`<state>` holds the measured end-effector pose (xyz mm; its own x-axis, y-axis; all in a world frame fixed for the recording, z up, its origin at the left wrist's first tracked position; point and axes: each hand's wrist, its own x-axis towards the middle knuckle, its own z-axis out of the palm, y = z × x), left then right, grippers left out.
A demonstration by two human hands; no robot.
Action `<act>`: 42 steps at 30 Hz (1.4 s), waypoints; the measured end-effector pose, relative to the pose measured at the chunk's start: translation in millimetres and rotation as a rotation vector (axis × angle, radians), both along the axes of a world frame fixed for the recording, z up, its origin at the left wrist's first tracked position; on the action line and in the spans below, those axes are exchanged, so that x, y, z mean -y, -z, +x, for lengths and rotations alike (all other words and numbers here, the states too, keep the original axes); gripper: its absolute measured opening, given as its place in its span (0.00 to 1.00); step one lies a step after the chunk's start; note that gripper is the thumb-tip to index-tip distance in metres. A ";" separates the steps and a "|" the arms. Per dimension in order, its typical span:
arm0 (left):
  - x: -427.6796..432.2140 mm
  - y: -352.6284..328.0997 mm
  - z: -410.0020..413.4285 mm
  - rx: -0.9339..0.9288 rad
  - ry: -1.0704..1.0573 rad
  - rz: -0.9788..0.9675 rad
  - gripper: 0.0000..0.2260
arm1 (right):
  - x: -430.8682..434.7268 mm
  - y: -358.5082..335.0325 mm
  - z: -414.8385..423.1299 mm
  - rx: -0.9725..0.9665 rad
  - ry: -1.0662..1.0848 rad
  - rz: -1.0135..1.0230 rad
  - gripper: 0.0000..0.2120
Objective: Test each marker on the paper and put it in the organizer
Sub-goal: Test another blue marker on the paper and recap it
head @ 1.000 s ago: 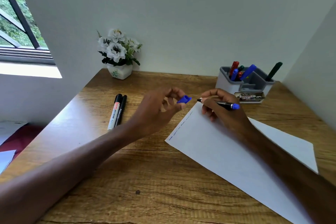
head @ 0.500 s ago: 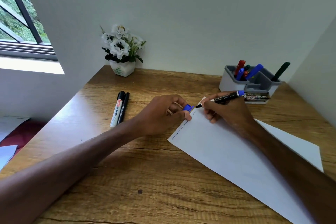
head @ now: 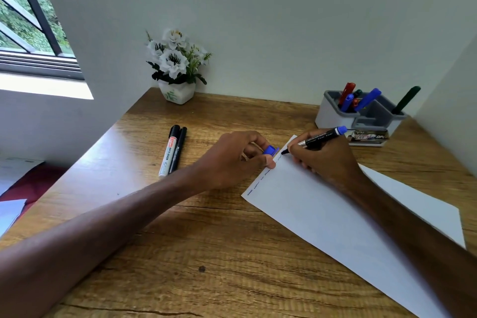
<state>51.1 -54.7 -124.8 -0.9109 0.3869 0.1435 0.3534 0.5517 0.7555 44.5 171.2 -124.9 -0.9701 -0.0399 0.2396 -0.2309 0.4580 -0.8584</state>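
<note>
My right hand (head: 325, 160) grips an uncapped black marker with a blue end (head: 321, 138); its tip touches the far left corner of the white paper (head: 335, 214). Small ink marks run along the paper's left edge. My left hand (head: 232, 160) pinches the marker's blue cap (head: 270, 150) and rests on the desk at the paper's left edge. The grey organizer (head: 333, 113) stands at the back right and holds several markers, red, blue and green. Two black markers (head: 172, 151) lie side by side on the desk to the left of my left hand.
A white pot of white flowers (head: 176, 67) sits at the back of the wooden desk (head: 206, 253) against the wall. A small labelled box (head: 367, 137) lies in front of the organizer. Walls close in on the left and right. A window is at the far left.
My right hand brought the marker tip down onto the paper's corner. My left hand, with the cap, came down from the air to rest at the paper's edge.
</note>
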 end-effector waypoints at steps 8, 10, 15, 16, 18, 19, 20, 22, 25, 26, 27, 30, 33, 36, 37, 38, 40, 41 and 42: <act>0.0 0.2 0.7 -0.004 0.002 0.011 0.10 | -0.3 0.6 -1.8 -0.006 0.012 0.008 0.04; 0.1 0.8 1.0 -0.002 0.003 0.020 0.10 | -0.6 1.2 -2.2 -0.007 0.018 0.003 0.04; -0.5 0.5 1.2 0.007 0.005 0.017 0.11 | -2.0 1.6 -4.1 0.012 0.040 0.004 0.03; -0.5 0.3 1.3 0.006 0.004 0.014 0.11 | -1.9 1.5 -4.3 0.015 0.045 -0.003 0.03; -0.3 -0.3 1.5 0.006 -0.001 0.011 0.11 | -0.9 2.4 -5.0 0.013 0.054 0.002 0.03; -0.5 -0.3 1.2 0.005 -0.003 0.012 0.11 | -0.6 2.7 -5.2 0.013 0.058 0.004 0.03; -0.7 -0.2 1.4 0.005 -0.003 0.016 0.12 | -0.7 2.4 -5.0 0.016 0.060 0.000 0.02; -1.0 0.0 1.9 0.009 -0.004 0.018 0.11 | -1.8 1.9 -5.3 0.019 0.063 -0.017 0.03; -0.6 0.0 2.6 0.006 0.000 0.012 0.11 | -1.5 2.3 -6.2 0.014 0.063 -0.016 0.03; -0.6 0.0 2.3 0.006 0.001 0.012 0.11 | -1.3 2.7 -6.5 0.011 0.065 -0.015 0.03; -0.7 0.0 2.0 0.007 0.001 0.012 0.11 | -1.2 2.9 -6.7 0.008 0.069 -0.019 0.03; -0.6 -0.3 1.8 0.006 0.004 0.010 0.11 | -1.4 2.4 -6.5 0.011 0.075 -0.024 0.04; -0.5 -0.4 1.8 0.002 0.007 0.005 0.12 | -0.7 1.4 -5.4 0.017 0.079 -0.028 0.05; -0.7 -0.6 1.3 0.007 0.009 0.004 0.12 | -0.2 0.7 -5.3 0.021 0.091 -0.021 0.05; -1.0 -0.5 1.4 0.009 0.008 0.004 0.12 | -0.7 0.6 -5.9 0.020 0.093 -0.026 0.06; -1.1 -0.5 1.7 0.009 0.006 0.005 0.11 | -1.2 0.6 -6.0 0.019 0.095 -0.032 0.06; -1.0 0.1 2.0 0.006 0.000 0.011 0.11 | -1.0 1.3 -5.7 0.015 0.088 -0.032 0.05; -0.8 0.2 2.1 0.006 -0.003 0.012 0.11 | -0.1 1.7 -5.0 0.009 0.075 -0.014 0.04; -1.0 0.0 2.0 0.009 -0.004 0.012 0.11 | 1.2 1.8 -3.9 -0.003 0.060 0.016 0.04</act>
<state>53.1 -53.7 -124.8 -0.9137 0.3815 0.1402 0.3445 0.5440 0.7651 40.7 169.9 -126.8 -0.9701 0.0150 0.2421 -0.2048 0.4846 -0.8504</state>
